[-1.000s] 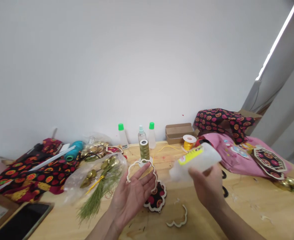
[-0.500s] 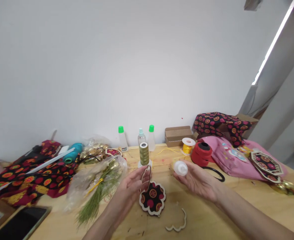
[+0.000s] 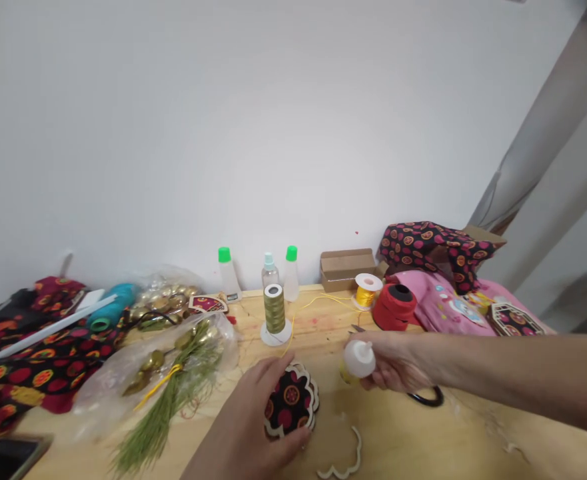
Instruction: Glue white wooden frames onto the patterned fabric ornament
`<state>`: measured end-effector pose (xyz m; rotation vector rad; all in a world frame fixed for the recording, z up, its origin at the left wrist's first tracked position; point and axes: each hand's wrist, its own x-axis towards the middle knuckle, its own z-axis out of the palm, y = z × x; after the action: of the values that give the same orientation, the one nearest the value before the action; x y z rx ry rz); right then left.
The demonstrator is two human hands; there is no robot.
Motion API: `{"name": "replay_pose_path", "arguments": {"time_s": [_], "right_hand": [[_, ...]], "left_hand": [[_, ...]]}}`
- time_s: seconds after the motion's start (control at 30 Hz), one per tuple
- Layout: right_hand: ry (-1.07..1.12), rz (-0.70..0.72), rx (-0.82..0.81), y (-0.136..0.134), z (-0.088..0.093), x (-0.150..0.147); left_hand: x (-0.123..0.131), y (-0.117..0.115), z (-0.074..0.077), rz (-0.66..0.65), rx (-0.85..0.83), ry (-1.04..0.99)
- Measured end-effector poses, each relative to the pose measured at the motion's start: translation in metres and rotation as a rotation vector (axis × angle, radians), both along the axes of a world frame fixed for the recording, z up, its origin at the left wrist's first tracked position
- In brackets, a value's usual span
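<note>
My left hand point(image 3: 253, 420) curls its thumb and fingers round a scalloped fabric-covered ornament point(image 3: 291, 399), dark with red and orange rounds and a pale rim. Another scalloped rim shows beneath its right side, so two pieces appear stacked. My right hand point(image 3: 398, 363) grips a small white squeeze bottle point(image 3: 360, 359), its nozzle pointing up towards me. Part of the bottle is hidden by its own top and my fingers. Between and below my hands, a thin curved strip of scalloped wood point(image 3: 357, 448) lies on the table point(image 3: 393, 447).
An olive thread cone point(image 3: 274, 312) stands ahead, with green-capped bottles point(image 3: 292, 277) behind it. To the right are a yellow cord spool point(image 3: 366, 293), a red cone point(image 3: 394, 309) and a pink bag point(image 3: 438, 300). A green tassel point(image 3: 160, 413) and plastic bags lie left.
My left hand has lowered the piece it held edge-on onto the other ornament. My right hand has turned and moved lower, still holding the bottle. The view has shifted right.
</note>
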<state>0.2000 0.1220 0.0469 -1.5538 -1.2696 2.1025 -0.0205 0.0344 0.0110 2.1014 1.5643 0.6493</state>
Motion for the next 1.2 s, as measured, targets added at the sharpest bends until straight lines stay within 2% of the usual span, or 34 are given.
{"name": "replay_pose_path", "arguments": {"time_s": [0.17, 0.3, 0.43, 0.57, 0.7, 0.77, 0.83, 0.93, 1.0, 1.07, 1.13, 1.2], "right_hand": [[-0.125, 0.064, -0.273, 0.013, 0.012, -0.002], [-0.105, -0.045, -0.442, 0.016, 0.01, 0.007], [-0.014, -0.161, -0.344, 0.012, 0.001, 0.016], [0.029, -0.208, -0.292, 0.004, -0.01, 0.025], [0.04, -0.32, -0.209, -0.011, -0.018, 0.034], [0.043, -0.398, -0.072, -0.026, -0.021, 0.037], [0.013, -0.382, 0.152, -0.046, -0.024, 0.035], [-0.068, -0.122, 0.546, -0.075, -0.03, 0.026], [-0.086, 0.038, 0.961, -0.087, -0.034, 0.016], [-0.088, 0.124, 1.322, -0.093, -0.038, 0.007], [-0.113, 0.161, 1.531, -0.095, -0.042, -0.001], [-0.159, 0.161, 1.61, -0.095, -0.044, -0.007]], "left_hand": [[-0.002, 0.0, -0.003, 0.004, 0.038, 0.06], [0.002, -0.002, -0.009, 0.067, 0.059, 0.071], [0.011, -0.006, -0.013, 0.137, 0.074, 0.02], [0.016, -0.008, -0.01, 0.225, 0.12, -0.01], [0.018, -0.009, -0.003, 0.207, 0.112, 0.034], [0.019, -0.01, 0.0, 0.199, 0.096, 0.055], [0.02, -0.013, 0.002, 0.214, 0.102, 0.056], [0.022, -0.024, -0.002, 0.253, 0.149, 0.047], [0.023, -0.033, -0.008, 0.257, 0.186, 0.05], [0.021, -0.041, -0.015, 0.228, 0.19, 0.054], [0.019, -0.048, -0.02, 0.219, 0.175, 0.045], [0.017, -0.054, -0.023, 0.267, 0.164, 0.025]]}}
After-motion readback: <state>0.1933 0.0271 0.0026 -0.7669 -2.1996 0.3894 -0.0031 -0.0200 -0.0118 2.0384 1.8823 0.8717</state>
